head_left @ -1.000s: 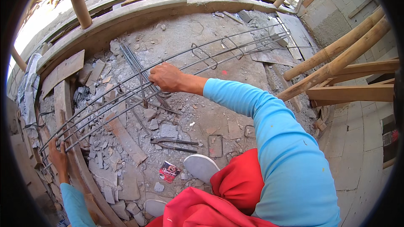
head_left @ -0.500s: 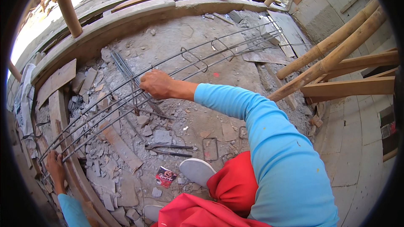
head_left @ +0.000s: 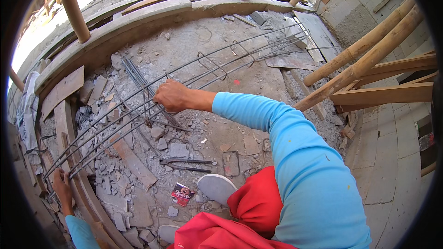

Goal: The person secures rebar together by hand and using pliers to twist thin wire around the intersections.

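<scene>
Long steel rebars run diagonally from the lower left to the far right, joined in a loose cage. Wire stirrups loop around them beyond my right hand. My right hand is closed over the middle of the bars, gripping a stirrup there; its fingertips are partly hidden. At the near left end, my left hand curls around the bar ends beside a wooden plank. Below the bars, a long-handled cutter or pincers lies on the rubble. Loose bent stirrups rest to its right.
Broken concrete and wood scraps cover the ground. A bundle of short rods lies under the bars. Bamboo poles slant in at right before a block wall. A concrete kerb bounds the far side. A red packet lies by my shoe.
My left hand has shifted slightly down and right, and its fingers have moved a little at the bar ends. My right hand stays almost in place.
</scene>
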